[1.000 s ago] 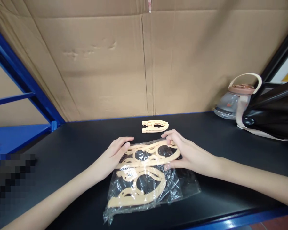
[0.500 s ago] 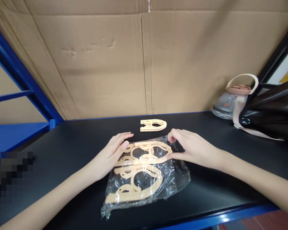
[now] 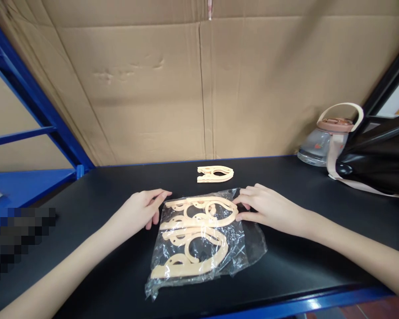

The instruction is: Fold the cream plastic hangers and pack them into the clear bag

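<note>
A clear plastic bag (image 3: 249, 246) lies on the black table (image 3: 86, 208) with two beige curved plastic pieces (image 3: 199, 212) inside it. My left hand (image 3: 139, 212) rests flat on the table just left of the bag, fingers stretched out, holding nothing. At the bag's upper right edge lies my right hand (image 3: 269, 208), its fingertips touching the plastic and the end of the upper piece, fingers loosely spread. A third beige piece (image 3: 215, 173) lies loose farther back.
A cardboard wall (image 3: 199, 88) stands behind the table. At the back right sit a clear water jug with a pink lid and strap (image 3: 326, 137) and a black bag (image 3: 379, 164). Blue shelf framing (image 3: 26, 110) is at the left.
My left hand has slid off the bag to the left and now lies on the table. My right hand has lowered from pinching at the bag's top to resting against its edge.
</note>
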The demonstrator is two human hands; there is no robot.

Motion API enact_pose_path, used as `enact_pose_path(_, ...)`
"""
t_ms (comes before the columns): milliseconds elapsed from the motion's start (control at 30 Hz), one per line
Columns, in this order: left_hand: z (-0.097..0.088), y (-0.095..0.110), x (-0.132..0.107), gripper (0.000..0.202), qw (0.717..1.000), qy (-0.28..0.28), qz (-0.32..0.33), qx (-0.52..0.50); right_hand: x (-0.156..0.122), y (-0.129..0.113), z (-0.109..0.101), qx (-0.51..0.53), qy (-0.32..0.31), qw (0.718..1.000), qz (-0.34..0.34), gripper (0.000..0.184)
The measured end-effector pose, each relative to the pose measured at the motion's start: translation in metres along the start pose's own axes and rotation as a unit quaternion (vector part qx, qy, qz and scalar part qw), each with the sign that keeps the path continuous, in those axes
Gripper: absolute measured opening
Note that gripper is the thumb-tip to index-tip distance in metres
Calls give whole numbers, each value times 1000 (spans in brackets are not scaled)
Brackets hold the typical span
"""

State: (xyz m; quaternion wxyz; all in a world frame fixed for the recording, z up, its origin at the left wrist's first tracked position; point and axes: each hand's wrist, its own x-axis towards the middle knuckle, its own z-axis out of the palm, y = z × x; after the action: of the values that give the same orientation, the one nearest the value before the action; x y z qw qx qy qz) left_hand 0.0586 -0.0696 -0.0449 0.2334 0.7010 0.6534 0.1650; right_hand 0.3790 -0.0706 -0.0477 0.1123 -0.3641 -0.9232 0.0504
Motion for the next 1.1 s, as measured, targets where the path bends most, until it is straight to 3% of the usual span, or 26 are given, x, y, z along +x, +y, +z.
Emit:
enact_pose_path(233,12,5,3,49,997,12,74,-3,12,-10,15,-17,51,999,3,35)
enact_pose_path(433,16,9,3,47,995,9,96,6,16,-12,23,-17,72,997,10,45)
enact_pose_path(700,4,0,5,42,993,75,92,24,5,-12,16,185,64,981,5,54)
enact_pose_path(900,7,6,4,42,992,50,114,-20,1,-17,15,104,-8,991,-82,31)
enact_pose_path(1100,10,10,2,42,989,25,144,-27,4,-21,19,24,-27,992,-119,36)
